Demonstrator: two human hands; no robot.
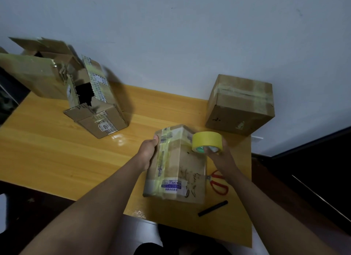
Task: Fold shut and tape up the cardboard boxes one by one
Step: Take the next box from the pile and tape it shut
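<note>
A small closed cardboard box (176, 165) with old tape and blue labels stands on the yellow wooden table (57, 146) near its front edge. My left hand (148, 152) grips the box's left top edge, thumb on top. My right hand (216, 154) holds a yellow tape roll (206, 141) against the box's upper right corner. An open box (95, 106) with raised flaps stands at the back left. Behind it, a larger open box (34, 74) sits at the table's far left. A closed, taped box (241, 104) stands at the back right.
Red-handled scissors (218, 182) lie on the table right of the small box. A black marker (212, 208) lies near the front edge. A white wall rises behind the table. Dark floor and furniture lie to the right.
</note>
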